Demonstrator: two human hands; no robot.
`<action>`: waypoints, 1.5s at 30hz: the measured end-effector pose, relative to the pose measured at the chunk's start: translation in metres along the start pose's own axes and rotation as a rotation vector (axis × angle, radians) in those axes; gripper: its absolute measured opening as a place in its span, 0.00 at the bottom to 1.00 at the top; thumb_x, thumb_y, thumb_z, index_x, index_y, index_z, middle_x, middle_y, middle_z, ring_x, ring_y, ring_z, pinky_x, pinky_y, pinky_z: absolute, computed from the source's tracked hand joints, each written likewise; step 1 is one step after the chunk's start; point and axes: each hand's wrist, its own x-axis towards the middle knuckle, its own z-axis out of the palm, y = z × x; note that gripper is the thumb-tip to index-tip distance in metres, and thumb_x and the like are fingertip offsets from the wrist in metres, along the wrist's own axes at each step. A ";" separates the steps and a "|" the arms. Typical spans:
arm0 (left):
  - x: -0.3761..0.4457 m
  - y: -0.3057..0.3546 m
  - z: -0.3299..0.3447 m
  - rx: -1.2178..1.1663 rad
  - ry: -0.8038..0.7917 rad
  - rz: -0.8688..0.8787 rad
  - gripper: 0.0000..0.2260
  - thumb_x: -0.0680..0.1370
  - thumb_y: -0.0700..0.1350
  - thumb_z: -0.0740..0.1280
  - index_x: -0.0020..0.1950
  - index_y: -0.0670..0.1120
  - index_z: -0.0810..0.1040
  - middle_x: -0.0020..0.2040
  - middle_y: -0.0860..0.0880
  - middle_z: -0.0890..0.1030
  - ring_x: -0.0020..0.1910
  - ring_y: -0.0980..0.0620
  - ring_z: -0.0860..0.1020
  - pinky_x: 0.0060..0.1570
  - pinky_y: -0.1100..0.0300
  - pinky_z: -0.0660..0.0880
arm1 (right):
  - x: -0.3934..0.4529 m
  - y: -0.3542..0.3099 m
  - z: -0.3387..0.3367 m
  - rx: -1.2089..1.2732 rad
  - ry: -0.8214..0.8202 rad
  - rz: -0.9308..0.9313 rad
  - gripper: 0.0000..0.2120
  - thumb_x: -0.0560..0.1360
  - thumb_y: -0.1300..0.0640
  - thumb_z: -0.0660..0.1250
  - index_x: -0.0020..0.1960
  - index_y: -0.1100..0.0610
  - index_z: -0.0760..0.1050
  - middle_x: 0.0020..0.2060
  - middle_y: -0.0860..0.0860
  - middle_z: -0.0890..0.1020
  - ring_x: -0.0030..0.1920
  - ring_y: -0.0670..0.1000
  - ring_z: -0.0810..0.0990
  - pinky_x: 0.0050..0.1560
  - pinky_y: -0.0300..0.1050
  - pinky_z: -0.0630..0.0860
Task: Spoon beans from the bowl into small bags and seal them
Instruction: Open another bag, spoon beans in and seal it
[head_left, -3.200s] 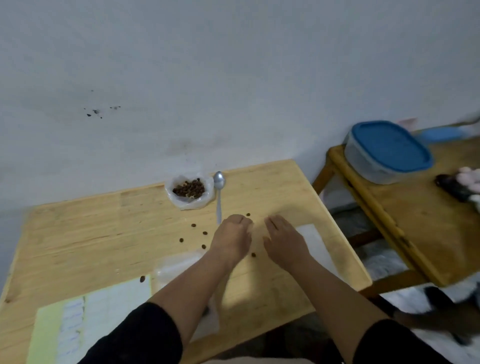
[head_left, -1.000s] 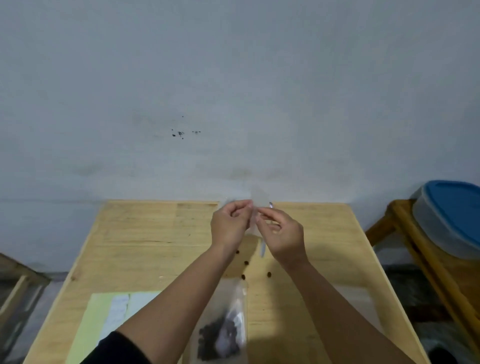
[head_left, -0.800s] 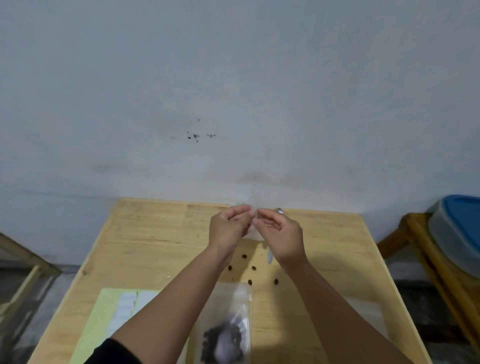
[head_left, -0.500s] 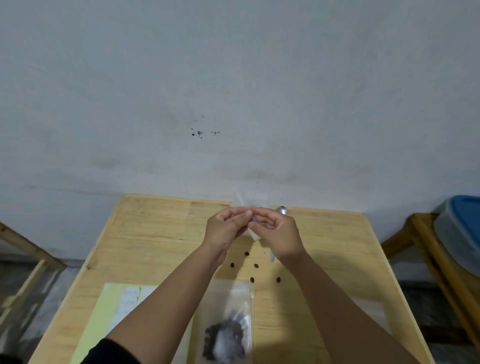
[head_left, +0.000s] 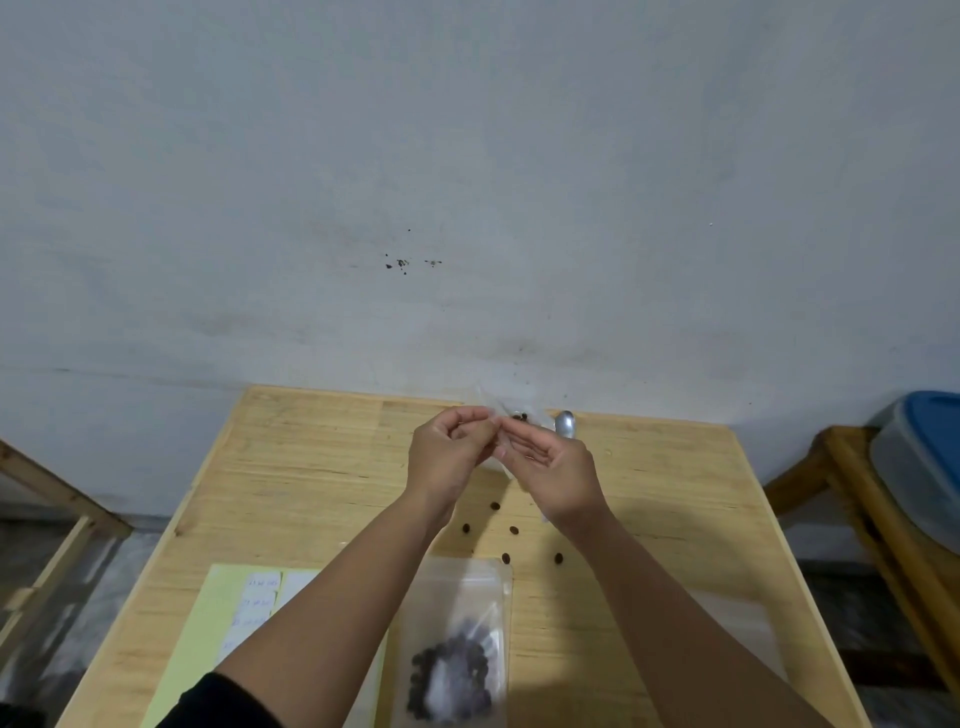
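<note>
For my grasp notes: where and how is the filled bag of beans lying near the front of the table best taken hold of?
Pinch the filled bag by its empty far strip, coming from above on the wall side. It lies flat on the table, beans bunched at the near end, so that strip is thin. Both hands are busy.

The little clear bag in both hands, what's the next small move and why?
Probably pull its mouth open: both hands, left and right, pinch the small bag by its top edge, and it looks empty, while the spoon lies on the table.
</note>
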 end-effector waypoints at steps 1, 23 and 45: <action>0.001 0.000 0.000 0.007 0.002 0.003 0.06 0.73 0.38 0.72 0.49 0.41 0.80 0.37 0.48 0.84 0.38 0.54 0.83 0.41 0.63 0.78 | 0.001 0.000 0.000 0.001 0.007 0.003 0.18 0.73 0.66 0.68 0.63 0.62 0.74 0.54 0.50 0.81 0.53 0.39 0.80 0.53 0.29 0.73; -0.003 0.003 0.002 0.076 -0.047 0.048 0.03 0.73 0.37 0.72 0.44 0.43 0.81 0.33 0.50 0.83 0.38 0.54 0.82 0.41 0.63 0.78 | 0.003 -0.007 -0.004 -0.010 0.063 0.084 0.14 0.77 0.61 0.64 0.62 0.56 0.75 0.45 0.47 0.84 0.45 0.40 0.83 0.48 0.32 0.77; -0.003 0.003 -0.008 0.591 0.129 0.291 0.04 0.73 0.41 0.68 0.40 0.48 0.76 0.30 0.55 0.74 0.25 0.62 0.70 0.32 0.67 0.67 | 0.021 -0.003 -0.003 -0.500 0.395 0.004 0.07 0.72 0.64 0.66 0.43 0.55 0.82 0.38 0.55 0.83 0.37 0.47 0.81 0.39 0.27 0.73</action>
